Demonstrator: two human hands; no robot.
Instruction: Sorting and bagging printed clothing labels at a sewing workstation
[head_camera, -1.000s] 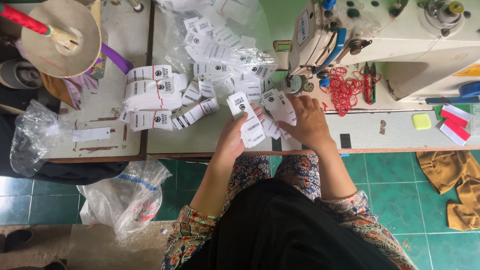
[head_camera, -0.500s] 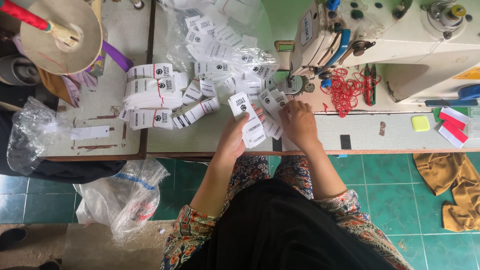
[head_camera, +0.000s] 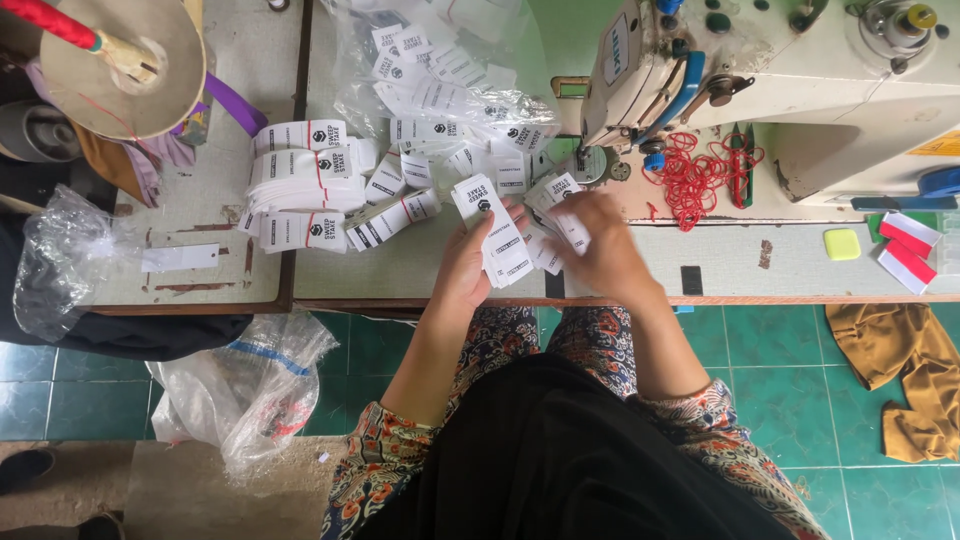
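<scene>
Hands (head_camera: 540, 245) together, clamped on white tags (head_camera: 497, 240) (more tags spilling from clear bag (head_camera: 440, 80)).

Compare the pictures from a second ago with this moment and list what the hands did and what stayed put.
The right hand drew left, from beside the stack to the loose white labels near the sewing machine, fingers now on them. The left hand kept its hold on the stack of white labels, which barely shifted. The banded label bundles, the red rubber bands and the clear bag of labels stayed where they were.
</scene>
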